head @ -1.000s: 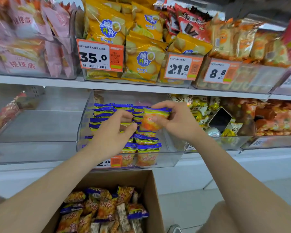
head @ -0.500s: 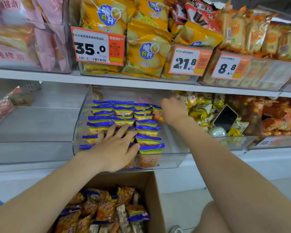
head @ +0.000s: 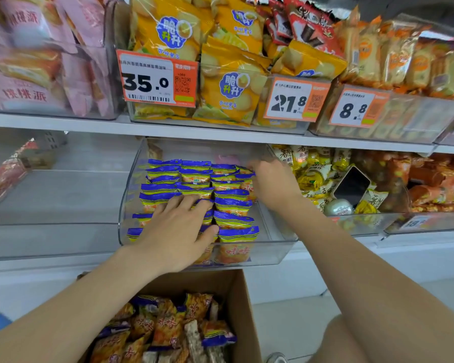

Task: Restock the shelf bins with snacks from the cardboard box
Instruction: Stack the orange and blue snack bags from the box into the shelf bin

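Note:
A clear shelf bin (head: 269, 254) on the lower shelf holds rows of blue-topped orange snack packets (head: 232, 205). My left hand (head: 176, 237) lies flat on the front-left rows with its fingers straight. Deep at the bin's back right, my right hand (head: 273, 187) has its fingers curled on one snack packet (head: 247, 188) at the end of a row; the fingertips are blurred. Below the shelf stands the open cardboard box (head: 244, 310), with several more of the same packets (head: 168, 326) piled loosely inside.
An empty clear bin (head: 63, 200) sits left of the filled one. To the right is a bin of yellow sweets (head: 312, 176) with a black scoop (head: 351, 187). The upper shelf carries yellow chip bags (head: 228, 85) and orange price tags (head: 157, 77). My knee (head: 351, 336) is beside the box.
My right hand carried a packet from the bin's middle to its back right corner. My left hand dropped flat onto the front rows and has stayed there.

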The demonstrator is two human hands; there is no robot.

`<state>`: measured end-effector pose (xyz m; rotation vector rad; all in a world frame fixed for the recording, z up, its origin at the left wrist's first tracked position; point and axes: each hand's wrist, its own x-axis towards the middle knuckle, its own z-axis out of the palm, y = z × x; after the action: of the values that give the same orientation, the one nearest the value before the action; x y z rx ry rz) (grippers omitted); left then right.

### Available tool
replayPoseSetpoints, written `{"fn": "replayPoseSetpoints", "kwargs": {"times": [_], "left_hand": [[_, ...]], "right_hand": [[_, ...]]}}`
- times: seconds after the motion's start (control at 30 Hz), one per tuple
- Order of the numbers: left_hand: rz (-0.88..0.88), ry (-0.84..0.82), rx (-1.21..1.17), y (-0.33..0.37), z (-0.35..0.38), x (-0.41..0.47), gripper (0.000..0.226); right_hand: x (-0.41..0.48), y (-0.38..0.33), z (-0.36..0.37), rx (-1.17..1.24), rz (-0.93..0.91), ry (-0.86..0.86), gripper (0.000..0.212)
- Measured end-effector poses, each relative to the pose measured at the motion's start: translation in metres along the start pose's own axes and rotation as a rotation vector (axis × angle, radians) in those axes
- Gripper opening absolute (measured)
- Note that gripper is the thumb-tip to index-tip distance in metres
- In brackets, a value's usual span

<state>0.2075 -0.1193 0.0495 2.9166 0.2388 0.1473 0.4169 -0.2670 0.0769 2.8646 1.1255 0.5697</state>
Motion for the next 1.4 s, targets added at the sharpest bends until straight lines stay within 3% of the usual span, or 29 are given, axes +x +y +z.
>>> {"fn": "replayPoseSetpoints", "kwargs": {"times": [0.1, 0.2, 0.27, 0.47, 0.57, 0.67, 0.77, 0.93, 1.03, 1.1, 1.23, 1.3, 1.4], "left_hand": [[0.015, 0.178, -0.039, -0.001, -0.006, -0.014, 0.045], [0.109, 0.34, -0.125, 0.001, -0.014, -0.042, 0.019], [0.16, 0.283, -0.176, -0.001, -0.017, -0.066, 0.01], [0.116, -0.382, -0.004, -0.034, 0.024, -0.105, 0.017], [-0.018, -0.531, 0.012, -0.051, 0.05, -0.11, 0.018], [-0.159, -0.551, -0.023, -0.069, 0.076, -0.116, 0.031], [-0.177, -0.506, 0.016, -0.084, 0.104, -0.118, 0.043], [-0.212, -0.459, -0.031, -0.089, 0.139, -0.11, 0.078], [-0.274, -0.493, -0.101, -0.092, 0.159, -0.104, 0.073], [-0.291, -0.556, -0.115, -0.097, 0.174, -0.104, 0.06], [-0.309, -0.492, -0.194, -0.1, 0.191, -0.106, 0.028], [-0.305, -0.47, -0.232, -0.099, 0.197, -0.108, 0.03], [-0.312, -0.509, -0.287, -0.095, 0.204, -0.113, 0.061]], "right_hand": [[-0.04, -0.017, -0.032, 0.449, 0.01, 0.068, 0.028], [-0.083, -0.045, -0.074, 0.813, -0.074, -0.02, 0.01], [-0.113, -0.067, -0.09, 0.919, -0.215, -0.148, 0.006], [-0.179, -0.119, -0.048, 0.666, -0.429, -0.528, 0.017], [-0.192, -0.135, -0.004, 0.521, -0.387, -0.635, 0.023], [-0.195, -0.14, 0.034, 0.411, -0.272, -0.684, 0.014], [-0.201, -0.143, 0.053, 0.224, -0.195, -0.746, 0.013], [-0.216, -0.153, 0.106, 0.219, -0.131, -0.865, 0.044], [-0.222, -0.154, 0.119, 0.365, -0.086, -0.995, 0.019], [-0.225, -0.152, 0.127, 0.421, -0.09, -1.074, 0.018], [-0.234, -0.151, 0.156, 0.284, -0.064, -1.033, 0.072], [-0.242, -0.154, 0.165, 0.244, -0.1, -1.064, 0.078], [-0.257, -0.162, 0.171, 0.253, -0.157, -1.127, 0.059]]}}
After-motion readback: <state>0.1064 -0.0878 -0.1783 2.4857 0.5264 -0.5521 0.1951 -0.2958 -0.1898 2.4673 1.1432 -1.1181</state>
